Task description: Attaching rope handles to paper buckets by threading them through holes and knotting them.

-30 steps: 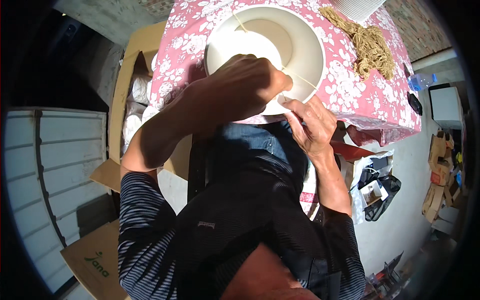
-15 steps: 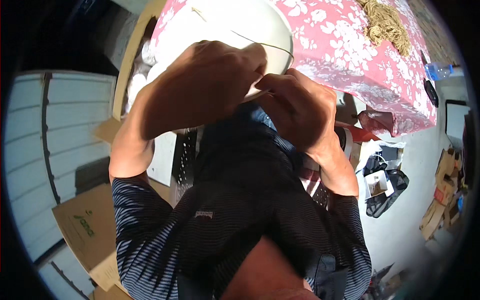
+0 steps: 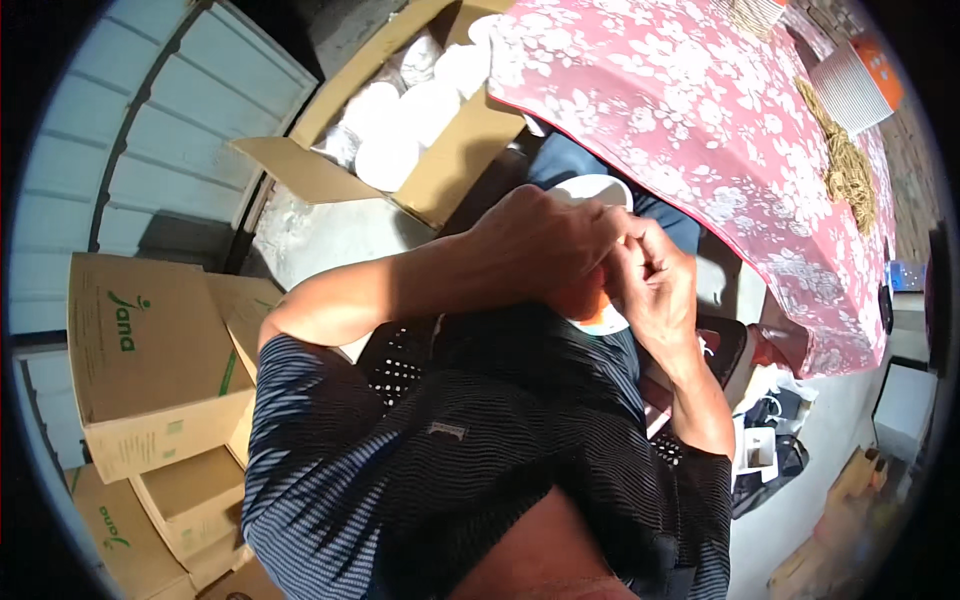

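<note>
Over my lap, my left hand (image 3: 540, 240) and my right hand (image 3: 660, 285) meet with fingers closed in a pinch. Whatever lies between the fingertips is too small or hidden to make out. Behind and below the hands is a white rounded piece (image 3: 597, 188) with an orange print at its near end. My left hand covers much of it, so its exact kind does not show. The pink flowered tablecloth (image 3: 640, 90) begins just beyond it. A bundle of tan cord (image 3: 850, 175) lies on the cloth at the right.
At the far left an open carton (image 3: 455, 165) holds several white rounded things, some in clear plastic. More cardboard boxes (image 3: 165, 350) are stacked at my left. A ridged white stack with an orange end (image 3: 855, 90) stands at the table's far right. Bags and a small white box (image 3: 755, 450) lie on the floor.
Both hands have drawn back from the table edge toward my lap. The large white round thing with a thin cord across it no longer shows there. The view has swung, showing more of the carton.
</note>
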`<control>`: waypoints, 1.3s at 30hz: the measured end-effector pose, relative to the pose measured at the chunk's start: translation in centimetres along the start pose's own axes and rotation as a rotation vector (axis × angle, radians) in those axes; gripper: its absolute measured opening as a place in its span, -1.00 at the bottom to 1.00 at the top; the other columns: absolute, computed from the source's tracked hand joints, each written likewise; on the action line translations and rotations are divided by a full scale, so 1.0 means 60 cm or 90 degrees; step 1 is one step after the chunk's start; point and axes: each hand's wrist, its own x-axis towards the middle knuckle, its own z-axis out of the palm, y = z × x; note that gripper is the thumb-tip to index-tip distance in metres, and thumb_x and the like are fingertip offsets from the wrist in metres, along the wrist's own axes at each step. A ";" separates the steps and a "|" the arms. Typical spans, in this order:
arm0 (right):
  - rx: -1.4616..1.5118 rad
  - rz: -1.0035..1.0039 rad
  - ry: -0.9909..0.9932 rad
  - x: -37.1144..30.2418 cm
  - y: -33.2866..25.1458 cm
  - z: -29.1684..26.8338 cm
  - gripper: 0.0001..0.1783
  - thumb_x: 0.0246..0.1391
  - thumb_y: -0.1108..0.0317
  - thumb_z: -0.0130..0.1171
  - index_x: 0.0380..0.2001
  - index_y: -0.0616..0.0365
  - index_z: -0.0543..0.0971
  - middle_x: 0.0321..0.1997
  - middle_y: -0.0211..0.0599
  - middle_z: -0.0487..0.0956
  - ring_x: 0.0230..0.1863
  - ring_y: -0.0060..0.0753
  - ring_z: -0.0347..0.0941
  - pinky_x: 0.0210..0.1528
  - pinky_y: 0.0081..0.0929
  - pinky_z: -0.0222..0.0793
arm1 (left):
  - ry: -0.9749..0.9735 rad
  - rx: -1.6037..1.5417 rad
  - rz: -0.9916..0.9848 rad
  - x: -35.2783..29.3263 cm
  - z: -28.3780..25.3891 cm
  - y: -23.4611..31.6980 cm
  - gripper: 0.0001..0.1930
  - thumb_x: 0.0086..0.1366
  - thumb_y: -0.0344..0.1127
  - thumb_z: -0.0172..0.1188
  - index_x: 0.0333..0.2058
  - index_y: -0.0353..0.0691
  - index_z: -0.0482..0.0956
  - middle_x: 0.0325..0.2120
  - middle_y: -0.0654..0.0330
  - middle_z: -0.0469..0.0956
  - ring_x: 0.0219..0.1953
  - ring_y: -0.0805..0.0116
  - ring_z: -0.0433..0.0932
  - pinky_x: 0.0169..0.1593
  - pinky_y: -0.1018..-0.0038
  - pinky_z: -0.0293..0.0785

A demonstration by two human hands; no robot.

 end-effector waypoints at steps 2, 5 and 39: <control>0.012 0.040 0.008 0.000 -0.021 0.002 -0.84 0.29 0.45 0.30 -0.13 0.32 0.67 -0.60 -0.43 0.54 -0.53 -0.71 0.42 -0.50 -0.58 0.33 | 0.029 0.067 0.067 -0.002 0.009 -0.019 -0.82 0.32 -0.32 0.24 -0.25 -0.21 0.41 -0.52 0.17 0.50 -0.51 0.23 0.65 -0.51 0.33 0.54; -0.003 0.049 0.024 -0.003 -0.033 0.015 -0.81 0.33 0.39 0.29 -0.26 0.35 0.66 -0.56 -0.46 0.57 -0.49 -0.76 0.41 -0.48 -0.59 0.34 | 0.131 0.053 0.129 -0.019 0.012 -0.031 -0.82 0.29 -0.30 0.24 -0.32 -0.20 0.41 -0.49 0.20 0.50 -0.43 0.31 0.67 -0.45 0.38 0.54; -0.234 -0.180 0.283 -0.002 -0.002 0.081 -0.93 0.09 0.51 0.39 -0.39 0.27 0.67 -0.55 -0.17 0.62 -0.59 -0.33 0.59 -0.50 -0.41 0.44 | 0.221 -0.638 -0.105 -0.007 0.077 -0.056 -0.85 0.40 -0.39 0.32 -0.17 -0.36 0.74 -0.27 0.08 0.71 -0.27 0.48 0.64 -0.15 0.51 0.57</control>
